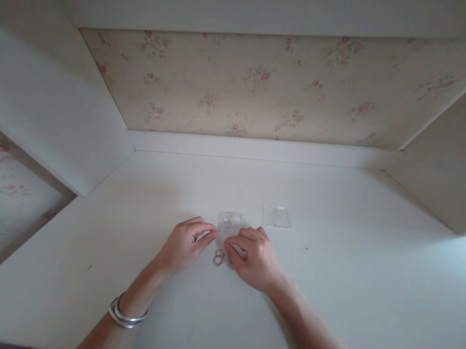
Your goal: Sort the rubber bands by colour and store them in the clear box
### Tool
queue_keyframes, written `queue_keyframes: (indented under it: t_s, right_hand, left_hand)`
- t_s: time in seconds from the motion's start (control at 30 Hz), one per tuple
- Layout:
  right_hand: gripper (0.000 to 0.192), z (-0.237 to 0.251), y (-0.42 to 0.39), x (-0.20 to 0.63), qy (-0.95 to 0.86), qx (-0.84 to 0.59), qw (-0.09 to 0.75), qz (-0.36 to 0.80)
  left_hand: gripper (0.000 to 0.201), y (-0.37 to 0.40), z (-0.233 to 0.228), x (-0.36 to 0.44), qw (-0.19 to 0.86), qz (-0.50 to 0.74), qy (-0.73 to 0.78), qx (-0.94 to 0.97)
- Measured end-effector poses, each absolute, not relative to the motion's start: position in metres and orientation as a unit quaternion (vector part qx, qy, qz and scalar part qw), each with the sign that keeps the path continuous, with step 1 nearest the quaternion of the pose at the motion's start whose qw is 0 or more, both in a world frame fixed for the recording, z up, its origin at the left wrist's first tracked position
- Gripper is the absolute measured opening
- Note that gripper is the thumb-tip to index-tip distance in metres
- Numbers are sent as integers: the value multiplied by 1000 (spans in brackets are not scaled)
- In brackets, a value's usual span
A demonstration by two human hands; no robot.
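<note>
Both hands meet over the middle of a white desk. My left hand (188, 242) has thumb and index finger pressed together at the left edge of a small clear plastic box (231, 218). My right hand (255, 258) is closed in a pinch just in front of the box. Anything between either pair of fingertips is too small to make out. Small rings (218, 259) lie on the desk below the fingertips, partly beside the right thumb. Behind the right hand lies a flat clear plastic lid or tray (277, 217).
The white desk (138, 185) is bounded by a white panel (50, 73) on the left, another panel (453, 139) on the right and floral wallpaper (243, 91) behind. A small dark sliver (89, 267) lies at left, a dark speck (306, 248) at right.
</note>
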State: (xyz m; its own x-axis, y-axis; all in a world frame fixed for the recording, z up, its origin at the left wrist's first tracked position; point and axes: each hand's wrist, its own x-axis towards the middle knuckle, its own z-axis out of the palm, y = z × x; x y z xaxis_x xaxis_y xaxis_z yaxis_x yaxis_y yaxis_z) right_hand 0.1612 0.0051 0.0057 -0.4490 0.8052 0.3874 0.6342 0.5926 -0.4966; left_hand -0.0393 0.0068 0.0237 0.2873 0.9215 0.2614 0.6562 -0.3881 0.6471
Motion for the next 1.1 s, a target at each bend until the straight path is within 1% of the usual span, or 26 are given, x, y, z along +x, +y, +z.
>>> queue_keyframes:
  t_s: [0.17,0.3,0.5,0.6,0.73,0.97,1.1]
  right_hand:
    - [16,10,-5,150,-876,-403,243,110]
    - [16,6,-5,148,-880,-408,225,96]
    - [18,5,-3,149,-886,-402,216,83]
    - [20,6,-4,149,-888,-398,215,81]
    - [20,8,-5,149,-889,-398,208,86]
    - [17,10,-7,147,-895,-396,191,81]
    - [20,9,-9,147,-893,-387,212,87]
  left_hand:
    - [21,28,15,-25,163,345,523,762]
    - [19,45,14,-13,132,316,523,780]
    - [22,52,9,-7,130,275,535,788]
    - [24,50,7,-10,128,289,534,784]
    - [22,42,10,-22,129,342,531,765]
    - [20,7,18,-38,125,381,531,746]
    - [19,-5,18,-34,115,398,522,745]
